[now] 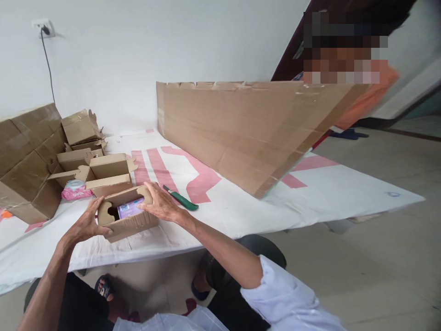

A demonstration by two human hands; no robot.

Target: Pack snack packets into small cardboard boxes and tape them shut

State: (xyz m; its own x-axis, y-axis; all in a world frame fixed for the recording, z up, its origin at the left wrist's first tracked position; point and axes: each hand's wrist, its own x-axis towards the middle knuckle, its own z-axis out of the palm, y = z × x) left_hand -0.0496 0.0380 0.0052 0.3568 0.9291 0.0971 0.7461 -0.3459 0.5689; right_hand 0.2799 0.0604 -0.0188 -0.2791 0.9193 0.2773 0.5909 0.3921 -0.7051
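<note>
A small open cardboard box [134,226] sits at the near edge of the covered table, with a purple packet [128,209] inside it. Its two end flaps have scalloped cut-outs. My left hand [84,224] grips the box's left end, thumb along the near side and fingers at the far corner. At the opposite end, my right hand [160,202] is closed over the right flap and corner. Just beyond that hand lies a green-handled cutter knife [184,200]. Behind the held box stands another open cardboard box [109,171].
A large cardboard sheet or box side [220,128] stands upright across the table, a person in orange [386,92] behind it. Several small boxes [81,128] and a pink packet [76,191] lie beside a big carton [31,161] at left. The white cloth [241,216] hangs over the near edge.
</note>
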